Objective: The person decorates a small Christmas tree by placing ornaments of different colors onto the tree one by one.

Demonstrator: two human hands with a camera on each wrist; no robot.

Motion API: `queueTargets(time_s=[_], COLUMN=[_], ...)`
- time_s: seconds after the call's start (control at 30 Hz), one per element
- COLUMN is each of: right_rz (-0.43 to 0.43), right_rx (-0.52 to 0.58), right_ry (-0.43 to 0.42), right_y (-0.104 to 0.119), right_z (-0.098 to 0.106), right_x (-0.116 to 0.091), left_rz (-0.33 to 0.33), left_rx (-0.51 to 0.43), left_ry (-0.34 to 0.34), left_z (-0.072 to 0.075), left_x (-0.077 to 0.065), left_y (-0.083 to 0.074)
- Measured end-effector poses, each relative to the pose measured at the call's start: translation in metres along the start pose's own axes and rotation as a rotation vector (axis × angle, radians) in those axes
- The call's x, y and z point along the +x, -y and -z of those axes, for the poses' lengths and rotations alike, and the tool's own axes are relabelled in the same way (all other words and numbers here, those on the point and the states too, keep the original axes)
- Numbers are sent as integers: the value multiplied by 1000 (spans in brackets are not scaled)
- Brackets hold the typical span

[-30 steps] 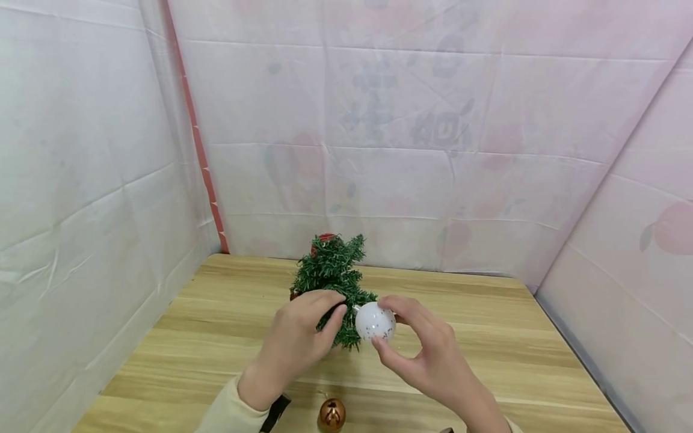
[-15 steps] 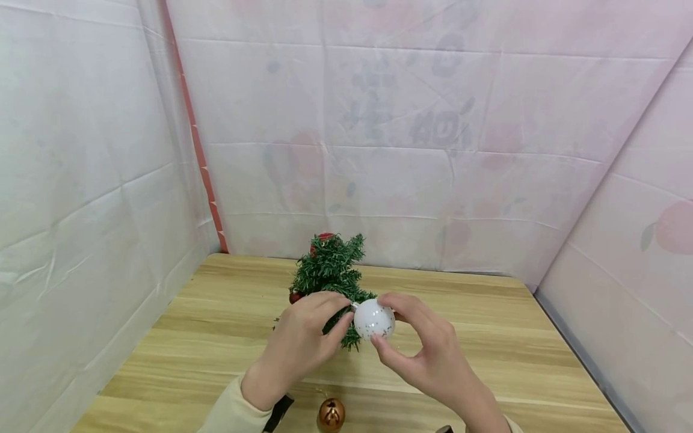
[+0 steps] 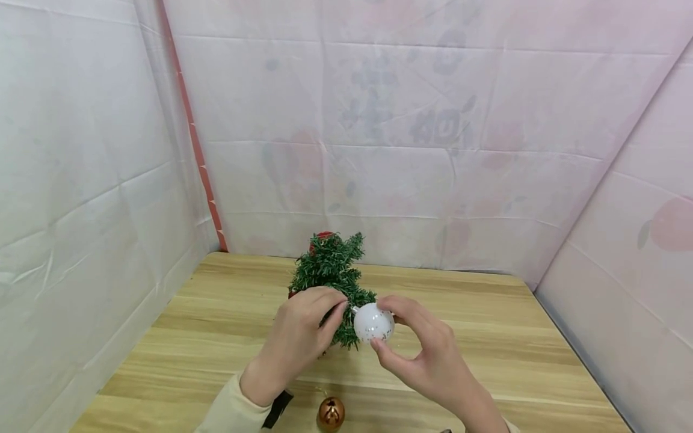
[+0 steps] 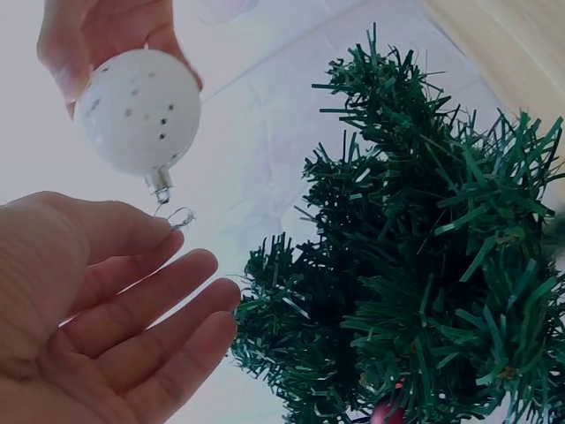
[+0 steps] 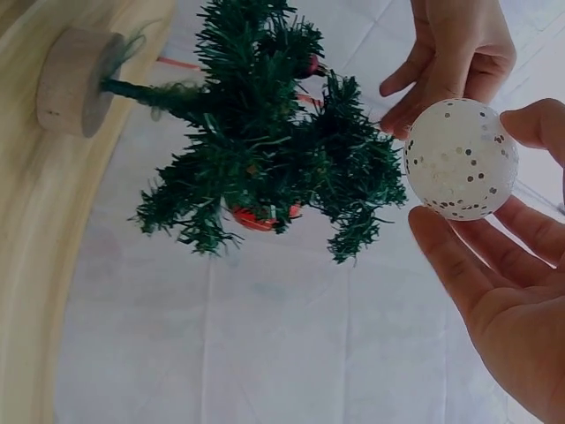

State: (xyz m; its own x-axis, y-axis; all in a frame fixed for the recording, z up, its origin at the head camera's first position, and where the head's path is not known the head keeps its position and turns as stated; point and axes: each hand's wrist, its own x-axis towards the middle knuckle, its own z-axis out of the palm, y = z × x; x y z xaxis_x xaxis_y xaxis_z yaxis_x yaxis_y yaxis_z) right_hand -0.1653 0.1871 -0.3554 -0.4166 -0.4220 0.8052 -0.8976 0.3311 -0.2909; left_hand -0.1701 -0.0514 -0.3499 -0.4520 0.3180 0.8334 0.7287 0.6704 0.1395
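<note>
My right hand point(image 3: 430, 352) holds a white Christmas bauble point(image 3: 373, 323) with speckles between thumb and fingers. Its silver cap point(image 4: 158, 181) points toward my left hand point(image 3: 298, 331). In the left wrist view, the thumb and index finger of that hand pinch a thin hanging loop point(image 4: 183, 217) at the cap, while the other fingers lie extended. Just behind both hands stands a small green Christmas tree point(image 3: 330, 264), partly covered by the left hand in the head view. The right wrist view shows its round wooden base point(image 5: 78, 81).
A shiny copper-coloured bauble point(image 3: 331, 414) lies on the wooden table point(image 3: 460, 313) near the front, between the forearms. Red ornaments hang on the tree, one of them a red bauble point(image 5: 258, 217). White fabric walls point(image 3: 379, 180) enclose the table's back and sides.
My left fingers went right to the bauble's cap, then drew back slightly left. The bauble shifted a little left and remains in my right hand. The tree stays in place.
</note>
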Motion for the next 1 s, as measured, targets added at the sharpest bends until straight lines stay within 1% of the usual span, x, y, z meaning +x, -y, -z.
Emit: queueTargets(time_s=[0.13, 0.27, 0.47, 0.63, 0.8, 0.93, 1.0], right_rz=[-7, -41, -77, -136, -171, -177, -180], right_rx=[9, 11, 12, -10, -35, -33, -22], right_ry=[4, 32, 119, 185, 224, 247, 246], right_y=[-2, -3, -5, -5, -4, -3, -3], right_z=[-1, -1, -6, -10, -12, -11, -12], right_x=[-4, -8, -14, -18, -19, -17, -14], left_rz=[-7, -15, -36, -55, -58, -63, -67], left_rx=[-4, -6, -25, -48, -57, -67, -75], left_ry=[-17, -33, -39, -37, -20, 5, 12], left_z=[0, 1, 1, 0, 0, -1, -2], left_x=[2, 4, 6, 7, 6, 6, 6], left_y=[0, 0, -1, -4, -6, -7, -8])
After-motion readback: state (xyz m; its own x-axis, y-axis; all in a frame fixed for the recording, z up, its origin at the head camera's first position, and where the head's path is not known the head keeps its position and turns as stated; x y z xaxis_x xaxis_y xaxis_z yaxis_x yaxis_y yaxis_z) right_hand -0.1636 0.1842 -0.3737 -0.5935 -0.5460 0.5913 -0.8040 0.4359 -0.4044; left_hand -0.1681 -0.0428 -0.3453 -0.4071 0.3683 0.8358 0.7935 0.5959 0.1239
